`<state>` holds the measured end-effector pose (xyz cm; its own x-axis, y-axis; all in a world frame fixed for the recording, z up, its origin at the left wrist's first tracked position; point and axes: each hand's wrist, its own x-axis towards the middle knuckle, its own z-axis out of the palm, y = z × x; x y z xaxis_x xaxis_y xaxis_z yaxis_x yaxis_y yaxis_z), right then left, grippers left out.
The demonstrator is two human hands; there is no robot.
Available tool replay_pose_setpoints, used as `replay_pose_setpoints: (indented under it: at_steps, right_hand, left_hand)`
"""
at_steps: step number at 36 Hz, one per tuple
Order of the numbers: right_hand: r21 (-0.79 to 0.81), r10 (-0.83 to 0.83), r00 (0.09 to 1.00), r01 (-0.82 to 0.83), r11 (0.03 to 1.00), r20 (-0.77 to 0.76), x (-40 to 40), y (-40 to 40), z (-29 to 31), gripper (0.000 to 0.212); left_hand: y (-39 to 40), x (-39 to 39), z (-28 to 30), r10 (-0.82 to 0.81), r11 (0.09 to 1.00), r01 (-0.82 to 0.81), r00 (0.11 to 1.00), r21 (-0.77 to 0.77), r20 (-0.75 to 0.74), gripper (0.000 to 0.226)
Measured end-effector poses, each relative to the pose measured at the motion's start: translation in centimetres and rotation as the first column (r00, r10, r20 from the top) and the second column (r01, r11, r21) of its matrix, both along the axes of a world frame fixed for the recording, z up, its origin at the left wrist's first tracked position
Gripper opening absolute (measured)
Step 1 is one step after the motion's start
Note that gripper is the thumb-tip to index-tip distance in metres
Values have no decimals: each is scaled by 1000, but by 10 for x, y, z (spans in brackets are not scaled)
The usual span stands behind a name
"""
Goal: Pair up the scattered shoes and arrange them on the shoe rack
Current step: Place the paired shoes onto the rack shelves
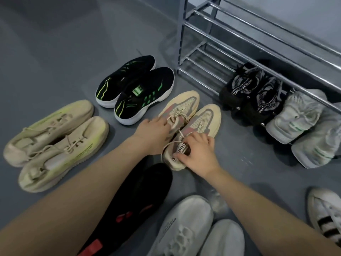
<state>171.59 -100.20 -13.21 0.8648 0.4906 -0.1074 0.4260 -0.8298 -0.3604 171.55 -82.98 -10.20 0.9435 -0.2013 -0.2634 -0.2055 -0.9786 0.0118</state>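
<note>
The metal shoe rack [239, 41] stands top right with two pairs already on its bottom tier. Before it on the floor [55, 52] sits the cream pair [191, 122]; left hand [156, 132] and right hand [199, 152] each grip one shoe's collar. Loose laces could snag a bar, I judge, tipping a shoe

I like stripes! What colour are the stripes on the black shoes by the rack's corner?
Green, on the black shoes, seen in the head view.
</note>
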Motion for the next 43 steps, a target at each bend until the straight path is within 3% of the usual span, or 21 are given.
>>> replay_pose_setpoints:
  at_steps: [3,6,8,10,13,17,21,23,26,29,36,43]
  right_hand:
    - [6,-72,997,72,997,-41,-2,4,2,34]
    - [75,-16,999,18,997,-33,-3,8,7,20]
    - [113,48,999,-47,992,-7,2,6,13,16]
    - [119,117,993,-118,986,21,10,0,22,15]
    - [90,116,993,-117,989,17,18,-16,35,20]
    - [-28,101,990,-99,995,98,19,-42,28,4]
    - [-54,85,995,-82,995,53,6,-60,15,12]
    - [-75,78,997,-76,994,22,2,-62,13,22]
    - [-241,110,990,-128,962,-87,2,-61,14,56]
    - [-336,38,993,-74,939,-114,5,-58,16,69]
    - [-271,95,985,-132,953,-145,2,-49,35,45]
    - [-190,170,981,-186,964,-95,4,-52,66,39]
  left_hand:
    - [0,2,9,-35,996,34,999,81,7,23]
    - [-2,3,14,-74,996,70,995,54,66,7]
    - [-4,1,13,-154,984,167,969,-55,194,13]
    - [-6,0,12,-129,955,193,954,-225,271,15]
    - [-15,1,1,-47,945,102,982,-310,181,13]
    - [-35,0,-2,-25,966,71,983,-250,182,12]
    - [-49,-11,-4,-58,988,79,987,-135,152,10]
    - [-49,-17,-6,-75,991,86,991,-101,107,26]
    - [-47,-22,-11,-128,992,128,991,13,35,53]
    - [-49,-21,-16,-82,993,77,995,88,49,43]
    - [-59,-15,3,-65,997,60,988,43,138,34]
    - [-55,-15,36,-69,997,64,983,38,168,29]
